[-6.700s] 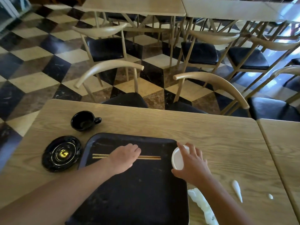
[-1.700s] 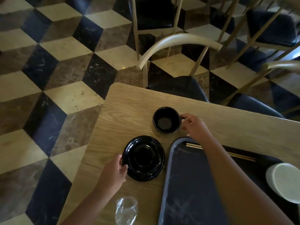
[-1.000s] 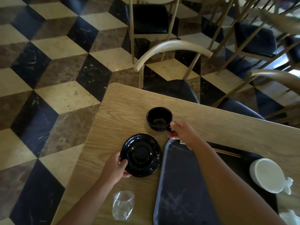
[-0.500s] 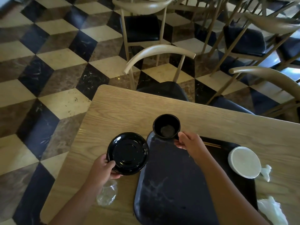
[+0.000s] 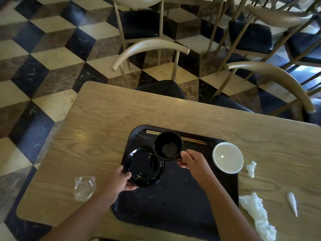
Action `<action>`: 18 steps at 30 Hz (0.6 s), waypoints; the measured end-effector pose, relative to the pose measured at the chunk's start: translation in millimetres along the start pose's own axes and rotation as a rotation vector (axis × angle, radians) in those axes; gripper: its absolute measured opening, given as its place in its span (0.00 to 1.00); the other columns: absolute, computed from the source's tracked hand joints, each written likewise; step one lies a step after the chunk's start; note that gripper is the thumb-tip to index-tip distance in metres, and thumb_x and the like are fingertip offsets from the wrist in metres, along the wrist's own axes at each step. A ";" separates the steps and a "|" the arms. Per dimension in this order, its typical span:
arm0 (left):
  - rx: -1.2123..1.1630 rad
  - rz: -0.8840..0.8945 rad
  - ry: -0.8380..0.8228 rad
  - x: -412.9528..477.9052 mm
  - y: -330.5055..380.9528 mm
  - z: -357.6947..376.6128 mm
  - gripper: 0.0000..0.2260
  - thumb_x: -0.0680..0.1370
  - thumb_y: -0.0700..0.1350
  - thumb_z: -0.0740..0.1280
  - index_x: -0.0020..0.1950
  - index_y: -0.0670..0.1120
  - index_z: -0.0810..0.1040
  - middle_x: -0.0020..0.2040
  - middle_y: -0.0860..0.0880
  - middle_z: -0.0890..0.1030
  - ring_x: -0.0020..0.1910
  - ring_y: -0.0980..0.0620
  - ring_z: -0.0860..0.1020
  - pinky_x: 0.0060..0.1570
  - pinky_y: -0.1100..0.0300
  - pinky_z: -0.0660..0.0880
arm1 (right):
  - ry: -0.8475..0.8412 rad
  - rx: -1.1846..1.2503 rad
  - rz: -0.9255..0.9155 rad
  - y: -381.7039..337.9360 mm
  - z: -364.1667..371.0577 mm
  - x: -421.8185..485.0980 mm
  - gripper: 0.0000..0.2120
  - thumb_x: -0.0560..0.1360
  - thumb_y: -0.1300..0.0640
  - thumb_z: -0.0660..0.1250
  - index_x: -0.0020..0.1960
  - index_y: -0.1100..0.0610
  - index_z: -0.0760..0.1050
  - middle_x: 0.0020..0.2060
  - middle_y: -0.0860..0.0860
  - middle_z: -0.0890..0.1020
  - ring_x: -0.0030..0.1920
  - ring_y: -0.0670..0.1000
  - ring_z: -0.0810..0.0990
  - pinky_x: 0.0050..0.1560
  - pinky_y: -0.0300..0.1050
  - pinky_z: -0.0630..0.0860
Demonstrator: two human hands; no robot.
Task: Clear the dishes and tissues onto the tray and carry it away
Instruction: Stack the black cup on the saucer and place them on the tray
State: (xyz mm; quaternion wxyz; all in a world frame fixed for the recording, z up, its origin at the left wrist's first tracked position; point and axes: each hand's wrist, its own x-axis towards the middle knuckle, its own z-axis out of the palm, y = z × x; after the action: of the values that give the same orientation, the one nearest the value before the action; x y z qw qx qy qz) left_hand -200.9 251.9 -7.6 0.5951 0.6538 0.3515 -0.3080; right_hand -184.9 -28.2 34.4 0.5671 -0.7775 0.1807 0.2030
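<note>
The cup (image 5: 168,146) is upright, mouth up, at the far left of the tray (image 5: 173,202). Its handle points at the right hand (image 5: 192,162), which pinches it. Just beside it the saucer (image 5: 144,166) lies flat over the tray's left lip, the left hand (image 5: 119,181) gripping its near rim. Cup and saucer overlap in view; whether they touch I cannot tell.

The chopsticks (image 5: 194,140) lie with their long axis along the tray's far edge, partly hidden by the cup. A cup set on them would likely rock and tip. A saucer left across the lip could slide off when the tray is carried.

A bowl (image 5: 227,157) sits at the tray's right edge. Tissues (image 5: 257,216) and a wrapper (image 5: 84,187) lie on the table (image 5: 104,119).
</note>
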 end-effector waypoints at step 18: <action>0.107 0.050 -0.001 23.4 12.3 24.0 0.06 0.82 0.36 0.62 0.58 0.36 0.71 0.57 0.34 0.78 0.43 0.39 0.84 0.34 0.52 0.84 | -0.153 -0.083 0.061 21.6 18.3 -4.9 0.14 0.83 0.52 0.59 0.47 0.57 0.80 0.43 0.54 0.85 0.48 0.52 0.84 0.59 0.57 0.80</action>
State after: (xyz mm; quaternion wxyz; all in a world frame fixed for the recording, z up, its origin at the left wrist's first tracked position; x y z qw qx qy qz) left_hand -177.2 229.7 -22.3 0.5672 0.6930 0.3176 -0.3117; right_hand -202.2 -16.8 14.4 0.5402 -0.7766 0.1520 0.2862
